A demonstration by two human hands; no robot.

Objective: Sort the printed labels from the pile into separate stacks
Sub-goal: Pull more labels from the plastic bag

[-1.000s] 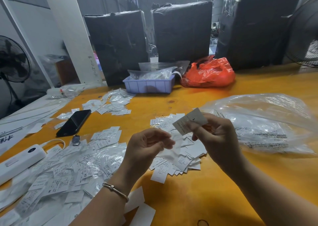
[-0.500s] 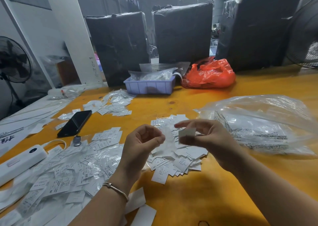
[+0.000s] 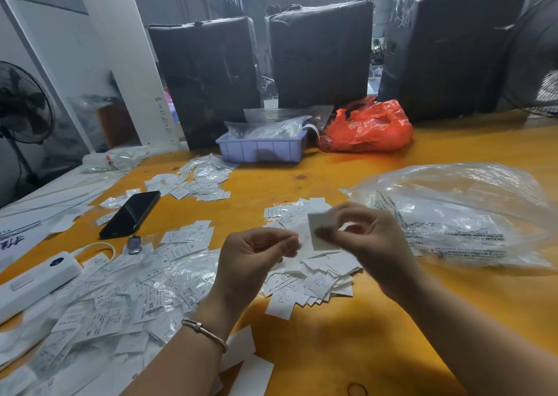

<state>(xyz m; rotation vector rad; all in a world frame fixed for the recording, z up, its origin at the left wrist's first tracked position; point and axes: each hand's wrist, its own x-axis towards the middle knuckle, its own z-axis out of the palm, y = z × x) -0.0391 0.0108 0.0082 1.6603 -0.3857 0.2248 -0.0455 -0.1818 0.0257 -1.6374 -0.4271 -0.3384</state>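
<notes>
right hand [image 3: 367, 238] pinches label [image 3: 321, 231] above stack [image 3: 314, 278]; left hand [image 3: 252, 258] curled beside, on yellow table [image 3: 332, 344].

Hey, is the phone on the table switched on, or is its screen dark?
Dark. The phone lies flat, screen up, showing only black glass with a faint reflection; whether it is powered off, cannot tell.

Matt paper labels [image 3: 314, 281] on smooth orange wooden table [image 3: 347, 341]; glossy plastic bag [image 3: 471, 211]
</notes>
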